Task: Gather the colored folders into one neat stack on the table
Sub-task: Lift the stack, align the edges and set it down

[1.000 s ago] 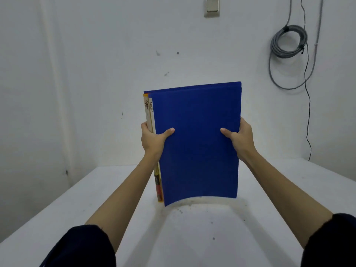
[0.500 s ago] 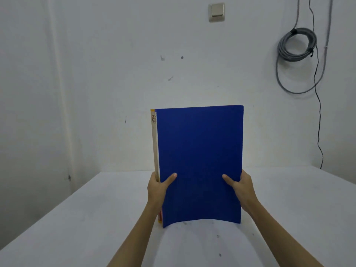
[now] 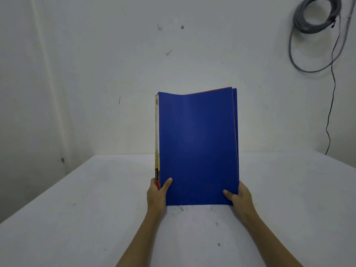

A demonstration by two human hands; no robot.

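A bundle of folders (image 3: 196, 147) stands upright on its bottom edge on the white table (image 3: 77, 209). A blue cover faces me; yellow, white and red spines show at its left edge, and a red edge peeks over the top right. My left hand (image 3: 157, 195) grips the lower left corner, thumb on the blue cover. My right hand (image 3: 239, 196) grips the lower right corner the same way. The top of the blue cover bends slightly.
A white wall rises right behind the table. A coiled grey cable (image 3: 316, 16) hangs on the wall at the upper right, with a thin black wire (image 3: 330, 120) running down to the table's far right edge. Small dark specks mark the tabletop.
The folders came down from mid-air until their bottom edge met the table. Both hands slid from the middle of the sides to the lower corners.
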